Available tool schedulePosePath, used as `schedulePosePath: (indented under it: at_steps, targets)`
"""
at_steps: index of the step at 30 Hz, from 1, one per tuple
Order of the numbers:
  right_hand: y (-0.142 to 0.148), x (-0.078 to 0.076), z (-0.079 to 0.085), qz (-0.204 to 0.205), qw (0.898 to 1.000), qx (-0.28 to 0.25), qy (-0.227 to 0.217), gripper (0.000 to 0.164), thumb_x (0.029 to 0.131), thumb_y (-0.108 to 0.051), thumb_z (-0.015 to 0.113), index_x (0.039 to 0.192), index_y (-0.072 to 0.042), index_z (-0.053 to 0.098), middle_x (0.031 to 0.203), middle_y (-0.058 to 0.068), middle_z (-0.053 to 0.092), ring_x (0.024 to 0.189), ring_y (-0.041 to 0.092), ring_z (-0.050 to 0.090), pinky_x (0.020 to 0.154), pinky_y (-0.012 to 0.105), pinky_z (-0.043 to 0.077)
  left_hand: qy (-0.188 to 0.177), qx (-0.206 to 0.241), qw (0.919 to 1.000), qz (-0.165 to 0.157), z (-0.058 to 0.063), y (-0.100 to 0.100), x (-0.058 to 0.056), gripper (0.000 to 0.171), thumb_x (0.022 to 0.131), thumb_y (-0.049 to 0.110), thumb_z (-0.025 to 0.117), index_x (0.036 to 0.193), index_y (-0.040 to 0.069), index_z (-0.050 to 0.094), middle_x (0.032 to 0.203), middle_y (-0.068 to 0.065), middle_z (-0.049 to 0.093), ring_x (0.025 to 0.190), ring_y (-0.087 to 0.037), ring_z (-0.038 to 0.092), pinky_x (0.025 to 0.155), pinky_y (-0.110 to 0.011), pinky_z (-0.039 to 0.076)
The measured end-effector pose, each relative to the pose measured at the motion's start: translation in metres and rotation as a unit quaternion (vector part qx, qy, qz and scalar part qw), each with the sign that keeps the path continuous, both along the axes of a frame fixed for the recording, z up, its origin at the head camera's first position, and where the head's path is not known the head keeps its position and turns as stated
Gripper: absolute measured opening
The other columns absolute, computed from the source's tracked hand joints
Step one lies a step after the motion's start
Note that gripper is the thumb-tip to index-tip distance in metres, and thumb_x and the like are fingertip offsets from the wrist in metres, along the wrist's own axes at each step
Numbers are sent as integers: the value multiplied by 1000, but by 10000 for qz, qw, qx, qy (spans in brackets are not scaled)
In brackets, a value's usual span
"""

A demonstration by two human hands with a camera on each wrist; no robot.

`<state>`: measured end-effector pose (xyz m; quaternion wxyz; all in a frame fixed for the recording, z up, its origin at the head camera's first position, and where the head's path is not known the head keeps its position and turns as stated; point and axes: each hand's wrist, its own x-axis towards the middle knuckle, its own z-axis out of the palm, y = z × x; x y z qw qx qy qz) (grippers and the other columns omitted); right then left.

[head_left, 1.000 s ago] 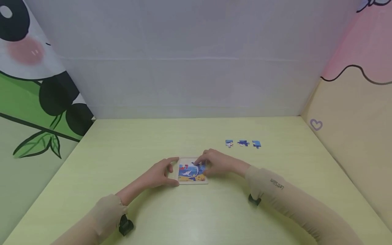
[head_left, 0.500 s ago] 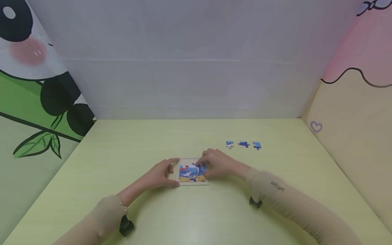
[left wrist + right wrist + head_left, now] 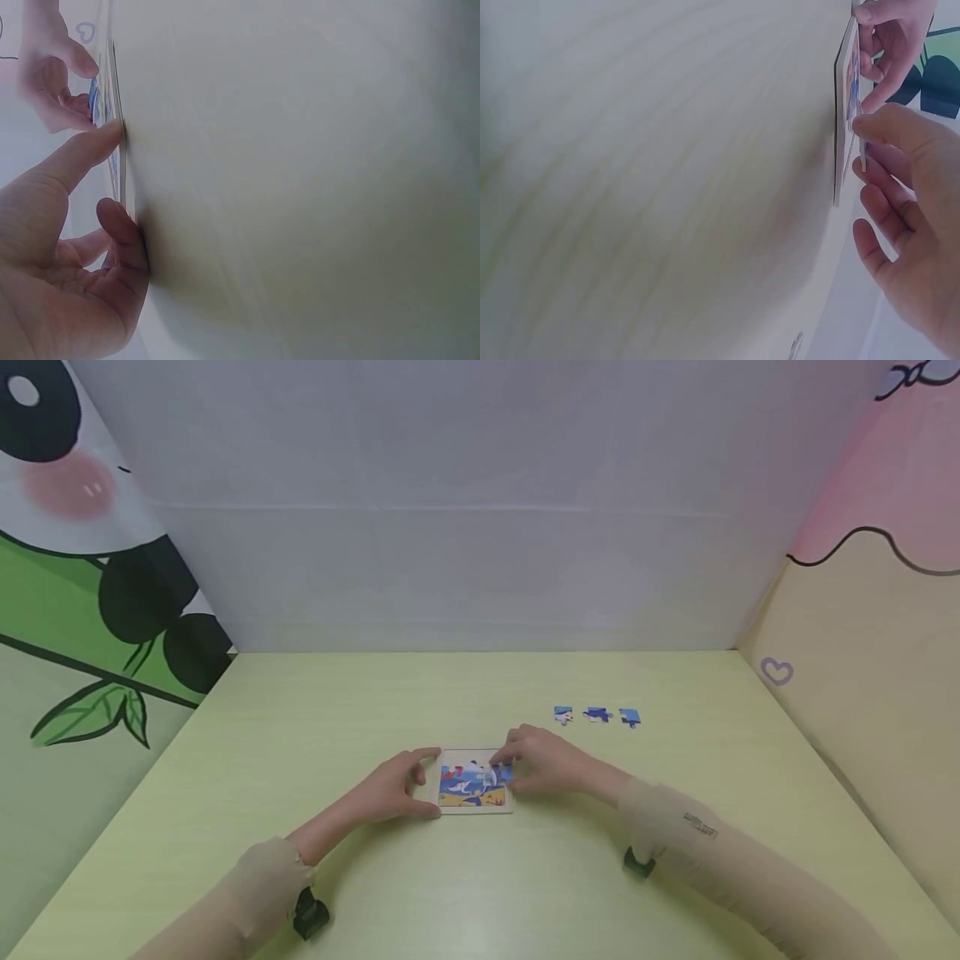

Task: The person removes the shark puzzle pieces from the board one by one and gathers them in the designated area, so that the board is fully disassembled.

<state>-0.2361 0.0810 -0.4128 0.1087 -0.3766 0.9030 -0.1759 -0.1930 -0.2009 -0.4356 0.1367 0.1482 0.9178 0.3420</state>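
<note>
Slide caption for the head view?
Left hand holds rectangular, pale-bordered sea puzzle; right hand pinches blue-white piece over it.

Here we see two beige sleeves (image 3: 750,864), dark lettering (image 3: 701,825) across the right one, black gadgets (image 3: 311,914) below both cuffs (image 3: 272,864)!

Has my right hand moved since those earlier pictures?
Yes, slightly: in the head view, the right hand has shifted rightward, judged against the three loose puzzle pieces on the table.
</note>
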Motion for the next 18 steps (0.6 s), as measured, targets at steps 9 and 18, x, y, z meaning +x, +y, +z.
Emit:
schedulePosePath:
  at_steps: [9, 18]
  targets:
    - [35, -3, -6, -375, 9990, -248, 85, 39, 83, -17, 74, 122, -23, 71, 99, -8, 60, 93, 10, 48, 83, 28, 43, 11, -60, 10000, 38, -1, 0, 0, 93, 71, 26, 89, 148, 5, 42, 98, -4, 54, 76, -15, 46, 64, -23, 39]
    - [80, -4, -11, -682, 9961, -527, 189, 36, 83, -15, 74, 119, -21, 72, 98, -9, 61, 92, 10, 51, 84, 30, 46, -16, -45, 10000, 57, 0, 2, 1, 91, 71, 25, 88, 148, 6, 42, 98, -5, 54, 75, -15, 45, 63, -23, 37]
